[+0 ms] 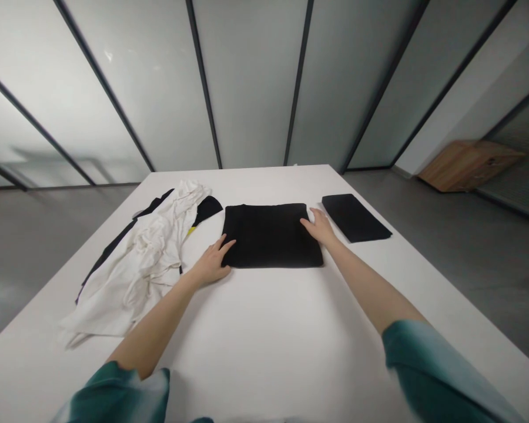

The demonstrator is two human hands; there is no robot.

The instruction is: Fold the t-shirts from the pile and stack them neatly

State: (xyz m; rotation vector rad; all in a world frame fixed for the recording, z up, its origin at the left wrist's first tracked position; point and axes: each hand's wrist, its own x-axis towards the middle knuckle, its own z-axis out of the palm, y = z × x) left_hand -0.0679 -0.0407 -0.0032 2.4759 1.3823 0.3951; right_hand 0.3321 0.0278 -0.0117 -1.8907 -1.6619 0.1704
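Note:
A black folded garment [271,236] lies flat in the middle of the white table, its outline a neat rectangle. My left hand [212,261] rests at its left edge, fingers spread and fingertips touching the cloth. At the upper right edge, my right hand [319,227] touches the cloth with its fingers apart. Neither hand grips it. Which kind of garment this is, I cannot tell. Close to my right hand lies a second black folded garment [355,218], smaller in outline.
On the left of the white table [264,341], a crumpled white garment [145,258] lies over dark clothes [208,209], with a bit of yellow showing. Frosted glass panels [253,82] stand beyond the table. A wooden cabinet [462,164] is on the floor at right.

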